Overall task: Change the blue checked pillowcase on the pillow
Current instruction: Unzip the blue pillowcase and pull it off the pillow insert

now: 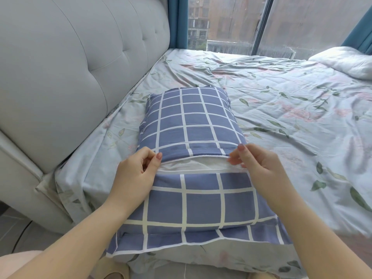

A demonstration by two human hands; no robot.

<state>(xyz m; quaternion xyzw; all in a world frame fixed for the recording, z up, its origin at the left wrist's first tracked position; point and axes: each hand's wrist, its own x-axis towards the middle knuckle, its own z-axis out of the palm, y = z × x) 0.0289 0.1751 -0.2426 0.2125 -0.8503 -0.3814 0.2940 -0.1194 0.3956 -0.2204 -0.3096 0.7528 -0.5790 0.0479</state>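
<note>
A person's two bare hands worked at the envelope opening of a blue checked pillowcase (193, 121), which lay lengthwise on a bed near the padded grey headboard (70, 67), its near end hanging over the mattress edge. The left hand (136, 170) pinched the left end of the upper flap's hem, fingers (159, 157) curled together on the cloth. The right hand (259, 160) held the hem's right end in the same way, thumb and forefinger closed on it, though whether those fingers also caught the white fabric below could not be made out from this angle. Between the hands, a strip of the white pillow (193, 166) showed in the gap where the upper flap met the lower panel. The case otherwise covered the pillow fully. The bed wore a pale floral sheet (281, 109), rumpled across its middle. A white cushion or folded quilt (346, 61) sat at the far right corner, well apart from the pillow. Behind the bed, teal curtains (177, 21) framed a tall window (231, 23) looking onto a neighbouring building.
</note>
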